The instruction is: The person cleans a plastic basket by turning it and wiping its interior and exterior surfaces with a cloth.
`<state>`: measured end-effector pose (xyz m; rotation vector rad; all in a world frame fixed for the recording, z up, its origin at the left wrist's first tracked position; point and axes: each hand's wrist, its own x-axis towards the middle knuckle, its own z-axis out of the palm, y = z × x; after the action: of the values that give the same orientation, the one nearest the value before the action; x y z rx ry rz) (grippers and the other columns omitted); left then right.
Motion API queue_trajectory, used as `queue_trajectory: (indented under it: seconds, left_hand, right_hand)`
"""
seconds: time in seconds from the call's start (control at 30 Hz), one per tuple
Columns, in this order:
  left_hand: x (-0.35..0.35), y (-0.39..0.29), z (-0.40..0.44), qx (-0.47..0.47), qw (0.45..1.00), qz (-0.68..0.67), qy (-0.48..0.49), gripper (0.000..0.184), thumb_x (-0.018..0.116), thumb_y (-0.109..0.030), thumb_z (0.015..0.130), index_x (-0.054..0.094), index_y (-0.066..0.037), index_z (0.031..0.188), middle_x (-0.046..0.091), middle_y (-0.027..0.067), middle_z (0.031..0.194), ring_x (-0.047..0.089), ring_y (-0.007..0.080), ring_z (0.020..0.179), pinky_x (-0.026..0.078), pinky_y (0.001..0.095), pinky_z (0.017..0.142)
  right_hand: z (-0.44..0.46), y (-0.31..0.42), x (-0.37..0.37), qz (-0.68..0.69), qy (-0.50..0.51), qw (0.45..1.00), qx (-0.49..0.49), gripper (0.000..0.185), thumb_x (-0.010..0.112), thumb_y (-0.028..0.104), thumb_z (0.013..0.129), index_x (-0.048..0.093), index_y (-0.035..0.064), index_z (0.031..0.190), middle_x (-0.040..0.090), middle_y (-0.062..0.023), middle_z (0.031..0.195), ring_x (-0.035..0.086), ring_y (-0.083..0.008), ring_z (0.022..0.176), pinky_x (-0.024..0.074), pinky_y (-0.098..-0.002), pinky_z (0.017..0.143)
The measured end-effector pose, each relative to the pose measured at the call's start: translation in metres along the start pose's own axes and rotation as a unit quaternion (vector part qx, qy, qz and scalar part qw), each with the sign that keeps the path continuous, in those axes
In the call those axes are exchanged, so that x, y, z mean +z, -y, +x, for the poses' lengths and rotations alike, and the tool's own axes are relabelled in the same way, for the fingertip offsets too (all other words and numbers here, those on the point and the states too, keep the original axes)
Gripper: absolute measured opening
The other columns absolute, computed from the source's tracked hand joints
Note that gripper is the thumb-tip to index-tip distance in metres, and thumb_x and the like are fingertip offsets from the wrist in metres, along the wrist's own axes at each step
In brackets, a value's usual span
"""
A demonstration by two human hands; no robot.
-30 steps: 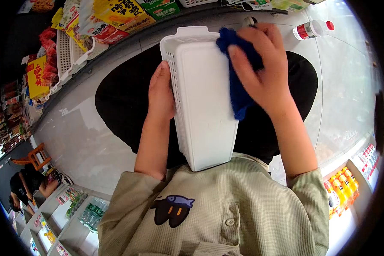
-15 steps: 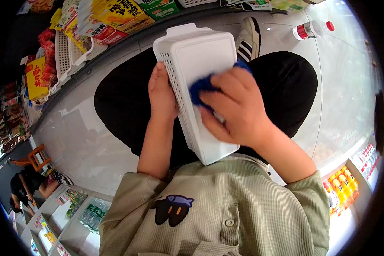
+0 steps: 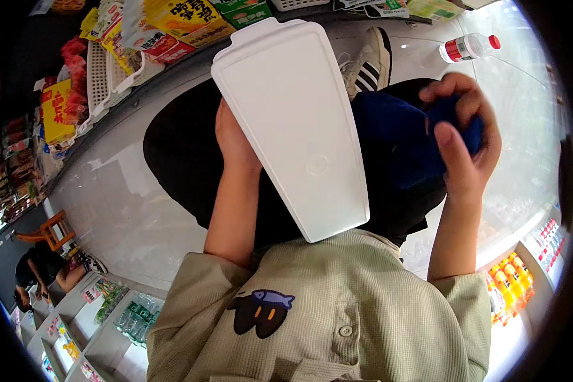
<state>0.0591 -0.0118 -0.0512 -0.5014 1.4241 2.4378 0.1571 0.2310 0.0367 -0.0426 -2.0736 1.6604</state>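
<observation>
A white plastic basket (image 3: 299, 121) is tilted over my lap, one smooth flat face toward me. Its left edge is held by my left hand (image 3: 237, 137), whose fingers are mostly hidden behind it. Off to the right of the basket, my right hand (image 3: 468, 137) has its fingers curled round a dark blue cloth (image 3: 404, 140). The cloth hangs leftward over my black trousers and does not visibly touch the basket's face.
A clear bottle with a red cap (image 3: 470, 48) lies on the floor (image 3: 127, 210). Snack packets and white baskets (image 3: 100, 83) line the upper left. Orange bottles (image 3: 510, 283) stand at right, shelves (image 3: 86, 318) at lower left, where another person (image 3: 41, 270) crouches near a wooden stool (image 3: 56, 232).
My right hand has moved right with the cloth, off the basket. The basket has turned so its flat face shows more fully and its perforated side is hidden.
</observation>
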Motion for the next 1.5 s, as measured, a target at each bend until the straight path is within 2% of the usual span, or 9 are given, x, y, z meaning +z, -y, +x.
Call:
queue_trajectory:
  seconds: [0.23, 0.37, 0.63, 0.83, 1.03, 1.17, 1.23, 1.3, 1.5]
  left_hand:
    - [0.003, -0.003, -0.001, -0.004, 1.000, -0.007, 0.001, 0.042, 0.040, -0.034, 0.096, 0.051, -0.003, 0.123, 0.061, 0.0130, 0.112, 0.062, 0.0235, 0.096, 0.052, 0.0322, 0.082]
    - [0.007, -0.001, -0.004, -0.014, 1.000, -0.004, 0.004, 0.044, 0.040, -0.035, 0.096, 0.051, -0.003, 0.123, 0.060, 0.0131, 0.113, 0.062, 0.0240, 0.097, 0.052, 0.0325, 0.083]
    - [0.007, 0.009, -0.003, -0.049, 0.998, -0.037, -0.005, 0.046, 0.040, -0.039, 0.096, 0.051, -0.004, 0.124, 0.060, 0.0131, 0.115, 0.061, 0.0248, 0.099, 0.052, 0.0331, 0.083]
    - [0.002, 0.004, 0.001, -0.156, 0.940, -0.241, 0.184, 0.062, 0.035, -0.052, 0.096, 0.043, -0.006, 0.135, 0.051, 0.0149, 0.130, 0.051, 0.0296, 0.118, 0.043, 0.0399, 0.098]
    - [0.024, 0.005, -0.014, -0.162, 0.978, 0.023, 0.127, 0.063, 0.039, -0.054, 0.095, 0.041, -0.006, 0.137, 0.052, 0.0163, 0.129, 0.054, 0.0283, 0.115, 0.047, 0.0410, 0.095]
    - [0.023, 0.010, -0.014, -0.182, 0.968, 0.030, 0.171, 0.072, 0.035, -0.058, 0.095, 0.034, -0.003, 0.140, 0.047, 0.0167, 0.134, 0.049, 0.0265, 0.120, 0.042, 0.0385, 0.099]
    - [0.022, 0.013, -0.014, -0.185, 0.960, 0.108, 0.177, 0.071, 0.034, -0.058, 0.095, 0.033, -0.004, 0.141, 0.048, 0.0160, 0.133, 0.050, 0.0245, 0.119, 0.044, 0.0374, 0.097]
    - [0.021, 0.021, -0.012, -0.194, 0.956, 0.113, 0.188, 0.068, 0.032, -0.056, 0.096, 0.033, -0.004, 0.140, 0.049, 0.0160, 0.132, 0.052, 0.0241, 0.117, 0.046, 0.0370, 0.095]
    - [0.019, 0.060, -0.005, -0.234, 0.937, 0.034, 0.256, 0.064, 0.028, -0.053, 0.098, 0.035, -0.004, 0.138, 0.054, 0.0152, 0.127, 0.057, 0.0251, 0.113, 0.050, 0.0375, 0.091]
  right_hand:
    - [0.008, -0.003, 0.015, 0.088, -0.069, 0.980, 0.162, 0.020, 0.061, 0.003, 0.087, 0.046, 0.0033, 0.100, 0.065, -0.0100, 0.085, 0.063, -0.0129, 0.076, 0.0486, -0.0231, 0.067]
    - [0.002, -0.020, 0.029, -0.013, 0.077, 0.980, 0.185, 0.020, 0.066, 0.016, 0.087, 0.064, -0.0007, 0.098, 0.064, -0.0039, 0.083, 0.057, -0.0087, 0.074, 0.0463, -0.0226, 0.069]
    - [-0.004, -0.027, 0.047, 0.126, 0.215, 0.902, 0.352, 0.022, 0.066, 0.018, 0.087, 0.066, -0.0035, 0.093, 0.066, -0.0038, 0.086, 0.057, -0.0079, 0.079, 0.0456, -0.0222, 0.076]
    - [-0.010, -0.024, 0.050, 0.195, 0.077, 0.907, 0.366, 0.026, 0.065, 0.023, 0.089, 0.065, -0.0028, 0.096, 0.065, -0.0035, 0.079, 0.057, -0.0066, 0.071, 0.0468, -0.0205, 0.068]
    - [-0.010, -0.022, 0.049, 0.128, 0.012, 0.923, 0.362, 0.026, 0.066, 0.022, 0.089, 0.064, -0.0023, 0.098, 0.063, -0.0003, 0.080, 0.054, -0.0054, 0.071, 0.0447, -0.0197, 0.067]
    - [0.004, -0.020, 0.022, -0.017, -0.031, 0.961, 0.273, 0.036, 0.051, 0.023, 0.088, 0.052, 0.0033, 0.118, 0.060, -0.0064, 0.095, 0.056, -0.0121, 0.088, 0.0439, -0.0224, 0.082]
    - [0.017, -0.015, 0.002, 0.193, -0.075, 0.953, 0.222, 0.053, 0.045, 0.023, 0.076, 0.042, 0.0002, 0.125, 0.058, -0.0159, 0.110, 0.057, -0.0228, 0.103, 0.0474, -0.0312, 0.089]
    - [0.030, -0.007, -0.003, 0.168, -0.068, 0.980, 0.083, 0.053, 0.041, 0.014, 0.070, 0.046, -0.0007, 0.120, 0.055, -0.0140, 0.109, 0.055, -0.0219, 0.105, 0.0451, -0.0319, 0.091]
    - [0.035, 0.006, 0.018, -0.227, 0.149, 0.959, -0.076, 0.034, 0.058, -0.008, 0.075, 0.062, 0.0012, 0.107, 0.054, -0.0134, 0.114, 0.050, -0.0232, 0.113, 0.0383, -0.0308, 0.097]
